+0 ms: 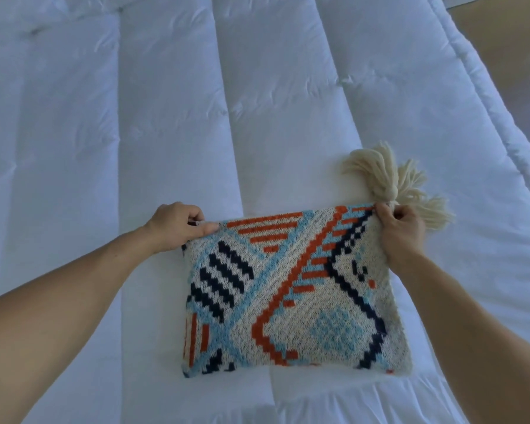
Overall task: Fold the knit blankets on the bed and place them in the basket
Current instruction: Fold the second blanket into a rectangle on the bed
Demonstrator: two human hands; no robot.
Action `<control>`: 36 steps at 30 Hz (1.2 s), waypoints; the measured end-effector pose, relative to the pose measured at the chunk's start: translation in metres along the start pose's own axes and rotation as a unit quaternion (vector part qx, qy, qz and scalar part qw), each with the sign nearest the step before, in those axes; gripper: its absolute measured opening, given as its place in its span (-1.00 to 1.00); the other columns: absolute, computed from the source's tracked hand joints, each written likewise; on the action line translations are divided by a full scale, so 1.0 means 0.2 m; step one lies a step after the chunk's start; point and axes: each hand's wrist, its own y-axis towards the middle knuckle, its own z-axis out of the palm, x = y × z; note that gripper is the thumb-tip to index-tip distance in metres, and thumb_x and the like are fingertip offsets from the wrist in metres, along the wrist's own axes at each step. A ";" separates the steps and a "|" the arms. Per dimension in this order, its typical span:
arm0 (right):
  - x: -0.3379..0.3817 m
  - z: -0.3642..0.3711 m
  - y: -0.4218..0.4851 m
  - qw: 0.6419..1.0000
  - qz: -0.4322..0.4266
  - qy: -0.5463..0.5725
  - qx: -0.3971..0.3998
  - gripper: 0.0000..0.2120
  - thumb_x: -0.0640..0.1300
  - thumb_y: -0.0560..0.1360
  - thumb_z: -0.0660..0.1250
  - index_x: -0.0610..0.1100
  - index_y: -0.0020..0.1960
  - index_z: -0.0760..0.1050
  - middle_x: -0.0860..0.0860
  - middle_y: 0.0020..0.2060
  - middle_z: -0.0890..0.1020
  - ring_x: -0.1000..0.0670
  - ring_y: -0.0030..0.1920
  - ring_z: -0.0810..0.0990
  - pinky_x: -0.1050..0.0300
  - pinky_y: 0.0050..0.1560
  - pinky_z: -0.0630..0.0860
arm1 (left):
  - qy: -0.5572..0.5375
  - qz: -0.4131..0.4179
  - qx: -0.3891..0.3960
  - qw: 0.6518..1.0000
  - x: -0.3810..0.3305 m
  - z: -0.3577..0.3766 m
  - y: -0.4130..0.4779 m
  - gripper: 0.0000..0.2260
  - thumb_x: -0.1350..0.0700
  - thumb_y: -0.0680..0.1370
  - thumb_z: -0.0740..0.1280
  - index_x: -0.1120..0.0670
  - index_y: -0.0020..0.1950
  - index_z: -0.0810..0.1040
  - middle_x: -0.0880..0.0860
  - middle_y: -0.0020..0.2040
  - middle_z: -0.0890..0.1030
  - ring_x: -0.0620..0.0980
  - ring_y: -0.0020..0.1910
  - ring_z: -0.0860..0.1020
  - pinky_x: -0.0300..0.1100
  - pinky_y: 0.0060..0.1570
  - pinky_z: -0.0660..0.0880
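A knit blanket [291, 298] with orange, navy and light blue patterns on cream lies folded into a thick rectangle on the white bed [166, 117]. Cream tassels [389, 179] stick out from its far right corner. My left hand [178, 224] pinches the far left corner of the fold. My right hand [401, 234] grips the far right corner, just below the tassels. No basket is in view.
The white quilted comforter covers the whole bed, with padded channels running away from me. A strip of tan floor [508, 56] shows past the bed's right edge at the upper right.
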 end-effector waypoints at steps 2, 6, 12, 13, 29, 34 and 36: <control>-0.01 0.03 -0.02 0.999 -0.011 -0.034 -0.011 -0.73 0.09 0.54 0.32 -0.14 -0.01 0.47 -0.02 -0.16 0.56 -0.17 0.00 0.58 -0.15 0.09 0.54 | 0.050 0.010 -0.016 0.999 -0.01 0.06 0.01 -0.50 -0.53 0.25 0.17 -0.11 -0.27 0.44 -0.01 -0.26 0.52 0.01 -0.23 0.48 -0.17 -0.25 0.28; 0.02 0.02 -0.05 0.993 -0.057 -0.108 0.007 -0.57 0.29 0.49 0.20 -0.07 0.03 0.49 -0.02 -0.06 0.59 -0.11 0.01 0.56 -0.18 0.11 0.52 | -0.136 0.010 -0.012 0.991 -0.08 0.09 0.01 -0.62 -0.33 0.37 0.36 -0.05 -0.09 0.53 -0.04 -0.09 0.61 -0.05 -0.07 0.55 -0.11 0.00 0.46; -0.05 0.01 -0.14 0.972 -0.066 -0.223 0.033 -0.34 0.43 0.48 0.02 -0.14 0.10 0.48 -0.08 -0.08 0.60 -0.16 -0.08 0.58 -0.08 -0.04 0.53 | 0.040 0.018 -0.092 0.995 -0.07 0.13 -0.02 -0.67 -0.26 0.49 0.30 0.00 -0.14 0.54 0.01 -0.21 0.60 0.06 -0.15 0.54 -0.13 -0.03 0.39; -0.05 0.01 -0.14 0.971 -0.074 -0.227 0.026 -0.37 0.38 0.53 0.01 -0.16 0.09 0.47 -0.10 -0.07 0.59 -0.16 -0.08 0.56 -0.06 -0.06 0.50 | 0.085 0.024 -0.105 0.991 -0.08 0.13 -0.02 -0.64 -0.28 0.49 0.27 0.01 -0.14 0.54 -0.01 -0.28 0.55 0.05 -0.19 0.51 -0.12 -0.01 0.37; -0.23 -0.08 -0.40 0.967 -0.040 -0.247 0.045 -0.25 0.47 0.47 -0.05 -0.09 0.35 0.33 -0.10 0.16 0.46 -0.14 0.15 0.49 -0.22 0.22 0.44 | -0.373 -0.149 -0.158 0.902 -0.10 0.48 -0.36 -0.22 -0.43 0.33 0.36 0.12 0.30 0.42 0.05 0.14 0.60 0.07 0.10 0.59 -0.09 0.07 0.50; -0.23 -0.08 -0.41 0.970 -0.027 -0.233 0.071 -0.25 0.48 0.45 0.06 -0.09 0.33 0.35 -0.12 0.13 0.56 -0.16 0.09 0.56 -0.18 0.17 0.51 | -0.579 -0.163 0.036 0.798 -0.07 0.47 -0.44 -0.10 -0.26 0.01 0.62 0.09 0.25 0.52 0.19 0.07 0.68 0.17 0.02 0.67 0.06 -0.01 0.60; -0.20 -0.09 -0.39 0.976 0.017 -0.193 0.097 -0.20 0.53 0.36 0.16 -0.15 0.21 0.44 -0.11 -0.01 0.64 -0.18 -0.03 0.63 -0.21 0.07 0.59 | -0.599 -0.164 0.079 0.779 -0.06 0.46 -0.44 -0.04 -0.18 -0.02 0.66 0.13 0.30 0.49 0.23 0.09 0.67 0.21 0.07 0.65 0.13 0.08 0.55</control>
